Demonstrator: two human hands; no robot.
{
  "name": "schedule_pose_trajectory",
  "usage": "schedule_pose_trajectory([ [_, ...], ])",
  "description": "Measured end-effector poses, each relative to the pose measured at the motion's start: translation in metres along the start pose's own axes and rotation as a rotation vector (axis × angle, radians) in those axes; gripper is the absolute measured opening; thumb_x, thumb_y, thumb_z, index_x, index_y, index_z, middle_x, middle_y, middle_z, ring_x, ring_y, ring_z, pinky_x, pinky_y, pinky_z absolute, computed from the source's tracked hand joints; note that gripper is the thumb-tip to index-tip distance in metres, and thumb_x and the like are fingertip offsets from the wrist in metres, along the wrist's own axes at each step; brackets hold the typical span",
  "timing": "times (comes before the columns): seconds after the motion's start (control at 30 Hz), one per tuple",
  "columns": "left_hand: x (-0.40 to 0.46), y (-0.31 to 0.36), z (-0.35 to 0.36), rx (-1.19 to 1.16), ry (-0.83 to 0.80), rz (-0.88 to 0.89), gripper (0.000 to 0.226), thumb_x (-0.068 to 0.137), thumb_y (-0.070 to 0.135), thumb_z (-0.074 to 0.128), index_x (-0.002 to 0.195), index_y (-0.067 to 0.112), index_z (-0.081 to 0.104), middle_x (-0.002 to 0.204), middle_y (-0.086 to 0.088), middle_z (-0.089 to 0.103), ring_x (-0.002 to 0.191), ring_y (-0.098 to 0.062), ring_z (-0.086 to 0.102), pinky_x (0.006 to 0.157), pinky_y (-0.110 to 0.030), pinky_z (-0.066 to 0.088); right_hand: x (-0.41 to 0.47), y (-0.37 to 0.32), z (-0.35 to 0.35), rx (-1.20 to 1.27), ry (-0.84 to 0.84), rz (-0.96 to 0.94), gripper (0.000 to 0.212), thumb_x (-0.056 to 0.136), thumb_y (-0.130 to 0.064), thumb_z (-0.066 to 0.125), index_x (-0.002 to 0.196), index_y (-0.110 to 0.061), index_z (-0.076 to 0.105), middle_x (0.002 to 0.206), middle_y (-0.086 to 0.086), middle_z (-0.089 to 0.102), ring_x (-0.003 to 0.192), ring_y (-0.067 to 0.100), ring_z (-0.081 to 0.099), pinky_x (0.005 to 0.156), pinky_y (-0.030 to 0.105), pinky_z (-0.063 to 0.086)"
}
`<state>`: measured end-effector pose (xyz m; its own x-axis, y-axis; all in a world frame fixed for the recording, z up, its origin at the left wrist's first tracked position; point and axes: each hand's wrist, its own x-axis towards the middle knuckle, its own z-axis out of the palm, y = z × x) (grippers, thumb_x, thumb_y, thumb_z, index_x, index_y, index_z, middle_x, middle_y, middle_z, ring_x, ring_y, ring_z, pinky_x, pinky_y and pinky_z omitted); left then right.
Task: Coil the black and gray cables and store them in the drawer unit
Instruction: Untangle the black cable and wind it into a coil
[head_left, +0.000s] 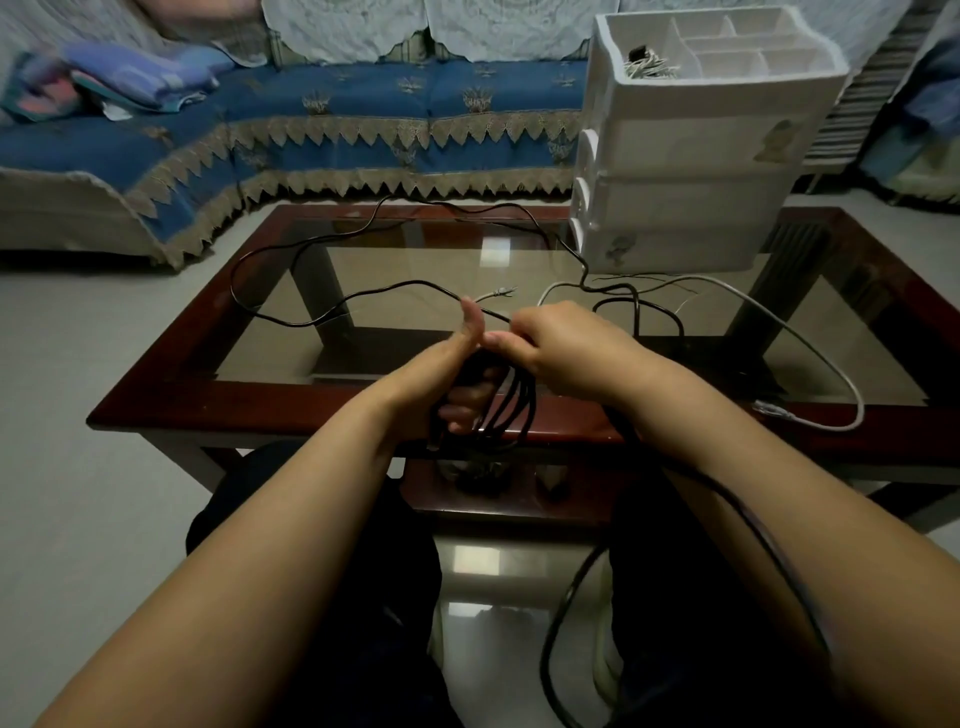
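Black cable, one, gripped by both hands; one gray cable lies loose.

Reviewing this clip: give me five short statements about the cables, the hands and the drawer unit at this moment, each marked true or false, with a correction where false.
1. The left hand holds several loops of the black cable. True.
2. The gray cable is already coiled inside the drawer unit. False: it lies loose across the glass table, uncoiled.
3. The right hand pinches a strand of the black cable. True.
4. The drawer unit stands on the floor beside the sofa. False: it stands on the table's far right corner.
5. Part of the black cable still trails over the tabletop toward the sofa. True.
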<state>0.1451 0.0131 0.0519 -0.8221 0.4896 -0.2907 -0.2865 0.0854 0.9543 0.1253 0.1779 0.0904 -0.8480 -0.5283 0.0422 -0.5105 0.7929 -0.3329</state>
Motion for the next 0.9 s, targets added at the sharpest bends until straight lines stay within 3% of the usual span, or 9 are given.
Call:
schedule_pose_trajectory([
  [0.13,-0.003,-0.001,0.001,-0.048,-0.103,0.009,0.053,0.068,0.067,0.064,0.066,0.022,0.035,0.050,0.007,0.027,0.037,-0.005,0.022,0.036,-0.016,0.022,0.007,0.012,0.006,-0.063,0.091,0.057,0.051,0.088,-0.062,0.037,0.080,-0.015,0.056,0.069,0.001,0.055,0.064,0.017,0.049,0.049,0.029,0.029],
  [0.23,-0.004,0.000,0.000,-0.163,-0.062,-0.026,0.046,0.077,0.064,0.046,0.063,0.021,0.037,0.043,0.009,0.026,0.031,-0.002,0.022,0.032,-0.014,0.020,0.004,0.013,0.014,0.148,0.136,0.090,0.054,0.084,-0.071,0.030,0.083,-0.020,0.048,0.071,-0.005,0.052,0.064,0.012,0.048,0.051,0.029,0.030],
  [0.37,-0.003,0.000,-0.004,-0.408,-0.080,0.011,0.050,0.082,0.062,0.036,0.060,0.019,0.047,0.039,0.010,0.031,0.026,-0.001,0.026,0.030,-0.014,0.019,0.001,0.016,0.021,0.825,-0.202,0.064,0.070,0.072,-0.073,0.029,0.105,-0.022,0.063,0.101,-0.005,0.067,0.092,0.008,0.064,0.078,0.024,0.047],
  [0.47,-0.005,0.000,-0.005,-0.450,-0.068,0.034,0.050,0.083,0.062,0.037,0.060,0.018,0.048,0.037,0.010,0.033,0.025,-0.002,0.027,0.030,-0.014,0.019,-0.001,0.024,0.026,1.045,-0.395,-0.009,0.032,0.085,-0.042,0.053,0.103,-0.018,0.064,0.099,0.002,0.069,0.095,0.016,0.066,0.086,0.030,0.052],
  [0.57,-0.005,0.001,-0.006,-0.433,-0.024,0.024,0.049,0.077,0.065,0.044,0.060,0.018,0.046,0.037,0.010,0.031,0.026,-0.002,0.027,0.030,-0.015,0.019,-0.002,0.029,0.030,1.209,-0.398,0.059,0.008,0.087,-0.020,0.060,0.090,-0.013,0.061,0.084,0.002,0.066,0.086,0.018,0.066,0.081,0.032,0.052],
  [0.67,-0.007,0.002,-0.008,-0.380,-0.036,0.050,0.049,0.068,0.062,0.067,0.062,0.018,0.047,0.040,0.010,0.034,0.028,-0.001,0.028,0.030,-0.014,0.025,-0.003,0.028,0.033,1.282,-0.347,0.105,0.005,0.089,-0.018,0.059,0.087,-0.014,0.060,0.078,0.002,0.065,0.079,0.017,0.067,0.075,0.028,0.055],
  [0.73,-0.008,0.003,-0.009,-0.323,-0.016,0.082,0.039,0.073,0.047,0.075,0.072,0.015,0.053,0.042,0.010,0.034,0.029,-0.001,0.029,0.031,-0.014,0.027,-0.004,0.023,0.034,1.314,-0.305,0.101,0.015,0.091,-0.025,0.057,0.080,-0.016,0.058,0.068,0.002,0.054,0.066,0.015,0.063,0.070,0.026,0.055],
  [0.8,-0.007,0.003,-0.007,-0.270,0.022,0.091,0.020,0.083,0.034,0.064,0.076,0.015,0.061,0.043,0.009,0.034,0.030,-0.002,0.028,0.032,-0.015,0.027,-0.005,0.015,0.037,1.404,-0.273,0.120,0.032,0.087,-0.043,0.055,0.073,-0.015,0.050,0.059,0.000,0.039,0.051,0.012,0.048,0.062,0.024,0.053],
  [0.9,-0.004,0.002,-0.001,-0.350,0.026,0.048,0.031,0.086,0.037,0.054,0.062,0.017,0.048,0.039,0.008,0.030,0.027,-0.003,0.026,0.032,-0.016,0.027,-0.003,0.009,0.042,1.440,-0.218,0.185,0.049,0.080,-0.064,0.046,0.073,-0.015,0.045,0.050,-0.003,0.031,0.040,0.010,0.032,0.053,0.024,0.048],
])
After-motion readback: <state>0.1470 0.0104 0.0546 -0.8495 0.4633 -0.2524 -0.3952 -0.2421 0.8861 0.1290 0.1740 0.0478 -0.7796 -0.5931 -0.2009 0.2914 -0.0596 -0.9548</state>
